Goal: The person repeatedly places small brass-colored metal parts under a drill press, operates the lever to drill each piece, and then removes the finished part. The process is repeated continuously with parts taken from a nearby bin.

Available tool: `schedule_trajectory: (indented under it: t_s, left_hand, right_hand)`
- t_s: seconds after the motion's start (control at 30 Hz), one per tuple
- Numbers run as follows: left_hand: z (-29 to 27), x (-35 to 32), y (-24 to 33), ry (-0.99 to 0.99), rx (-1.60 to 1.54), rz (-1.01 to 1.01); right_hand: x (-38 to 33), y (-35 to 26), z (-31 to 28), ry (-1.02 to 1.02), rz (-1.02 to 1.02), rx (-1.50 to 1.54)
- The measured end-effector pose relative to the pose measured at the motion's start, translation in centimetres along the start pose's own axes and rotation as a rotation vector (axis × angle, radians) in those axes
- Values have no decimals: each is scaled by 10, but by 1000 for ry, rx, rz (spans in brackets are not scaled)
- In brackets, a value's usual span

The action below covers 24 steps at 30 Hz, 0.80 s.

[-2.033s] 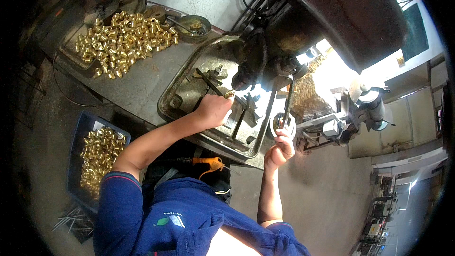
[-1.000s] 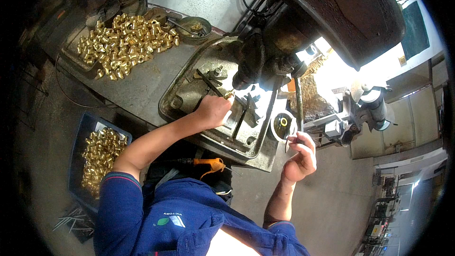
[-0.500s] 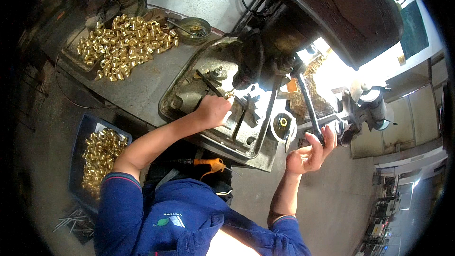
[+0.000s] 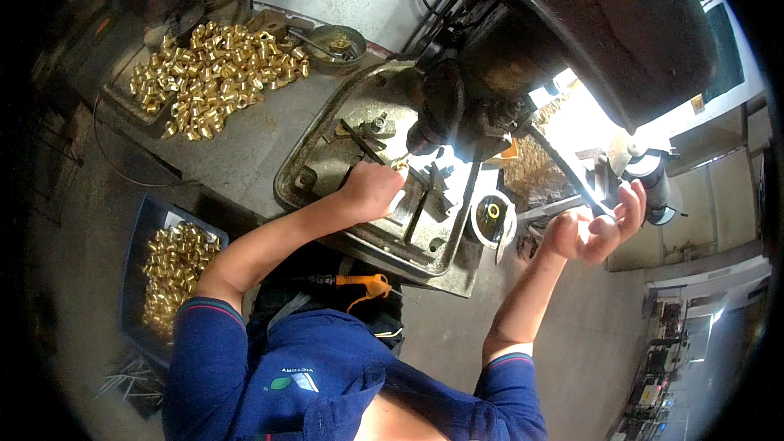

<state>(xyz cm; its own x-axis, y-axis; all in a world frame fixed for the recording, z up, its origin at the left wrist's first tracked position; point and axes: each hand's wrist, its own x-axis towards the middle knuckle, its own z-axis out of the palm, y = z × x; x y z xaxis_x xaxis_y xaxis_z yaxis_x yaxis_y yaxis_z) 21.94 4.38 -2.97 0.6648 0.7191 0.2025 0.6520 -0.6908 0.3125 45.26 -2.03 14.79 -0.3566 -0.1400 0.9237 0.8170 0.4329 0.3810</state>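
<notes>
My left hand [image 4: 371, 193] is closed in a fist over the drill press table [image 4: 335, 173], beside dark metal clamp bars [image 4: 425, 204]. A small brass fitting [image 4: 400, 165] shows just past its knuckles, under the drill press head [image 4: 482, 106]. What the fingers grip is hidden. Off to the right, my right hand [image 4: 600, 229] is curled loosely round the end of the press's feed lever [image 4: 563, 167], its fingers partly bent.
Brass fittings [image 4: 220, 77] lie heaped on the bench, with more in a blue bin [image 4: 131, 278] below. A round tin [image 4: 336, 49] stands behind. A white round dish [image 4: 492, 216] sits right of the press table. An orange air gun [image 4: 363, 284] hangs at the front.
My right hand has swung the feed lever outward to the right and slightly up. My left hand stays at nearly the same spot on the press table.
</notes>
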Motion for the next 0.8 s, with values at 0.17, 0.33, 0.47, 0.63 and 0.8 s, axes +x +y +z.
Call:
schedule_trajectory:
  t_s: [0.17,0.33,0.47,0.63,0.8]
  left_hand:
    - [-10,5,-1,5,4,-16]
    - [-7,17,-2,40,-14,53]
    - [-17,11,2,28,-18,29]
    - [-25,-59,-19,170,-198,-68]
    - [-66,-203,-83,52,-384,-621]
  right_hand:
    - [24,34,23,16,9,225]
    - [25,83,26,-29,277,194]
    - [30,103,38,-131,449,78]
    - [16,134,50,-103,583,443]
    - [-4,166,52,-71,684,596]
